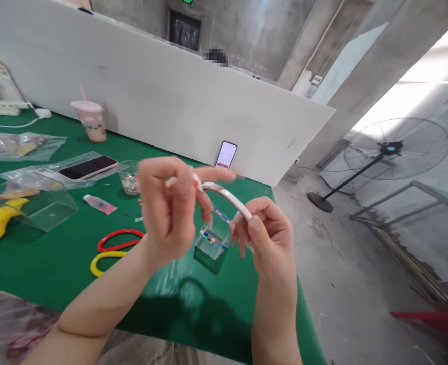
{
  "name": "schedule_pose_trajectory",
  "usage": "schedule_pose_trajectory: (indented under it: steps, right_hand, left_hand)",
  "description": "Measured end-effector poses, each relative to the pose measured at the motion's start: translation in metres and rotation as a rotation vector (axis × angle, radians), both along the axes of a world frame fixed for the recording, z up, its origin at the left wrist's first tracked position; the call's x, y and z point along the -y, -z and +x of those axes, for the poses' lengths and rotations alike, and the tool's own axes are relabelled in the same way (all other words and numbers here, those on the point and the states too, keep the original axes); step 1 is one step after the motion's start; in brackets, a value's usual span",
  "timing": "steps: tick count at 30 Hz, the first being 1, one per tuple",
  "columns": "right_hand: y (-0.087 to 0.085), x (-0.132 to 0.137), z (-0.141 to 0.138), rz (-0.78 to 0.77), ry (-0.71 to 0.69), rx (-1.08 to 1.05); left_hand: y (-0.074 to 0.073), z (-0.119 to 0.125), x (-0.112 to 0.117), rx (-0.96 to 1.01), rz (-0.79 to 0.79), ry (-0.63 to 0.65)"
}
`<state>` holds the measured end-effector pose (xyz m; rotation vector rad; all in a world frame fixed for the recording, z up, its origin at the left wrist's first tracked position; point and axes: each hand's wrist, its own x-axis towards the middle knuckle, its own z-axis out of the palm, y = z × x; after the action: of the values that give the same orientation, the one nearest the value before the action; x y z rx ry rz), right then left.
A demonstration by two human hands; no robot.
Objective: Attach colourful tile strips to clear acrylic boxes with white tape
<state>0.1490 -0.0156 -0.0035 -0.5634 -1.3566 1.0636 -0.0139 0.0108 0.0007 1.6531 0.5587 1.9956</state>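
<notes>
The step in hand seems to be working on a glossy, curved white band (227,193), which arches between both hands' fingertips. The right hand (272,235) pinches its near end between thumb and fingers. The left hand (170,205) is curled at the far end, one finger stretched out; blur hides whether it grips. Beyond the fingers sits a clear, box-shaped plastic container (210,252). The next move likely calls for a firm right pinch and careful left fingertips.
</notes>
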Motion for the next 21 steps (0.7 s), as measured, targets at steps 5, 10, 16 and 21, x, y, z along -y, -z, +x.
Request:
schedule_pose_trajectory:
  steps: [5,10,16,21]
  right_hand:
    - [0.003,-0.012,-0.006,-0.083,-0.233,0.110]
    - [0.014,-0.011,-0.005,0.084,-0.134,0.335]
    - [0.026,-0.022,0.001,0.219,-0.012,0.528]
    - [0.025,-0.020,-0.001,0.366,0.057,0.491]
  left_hand:
    - [0.010,0.008,-0.021,0.037,0.087,-0.099]
    - [0.011,0.010,-0.028,0.242,0.031,-0.141]
    - [0.007,0.010,-0.034,0.278,-0.164,0.008]
    - [0.008,0.002,-0.039,0.267,-0.331,0.222]
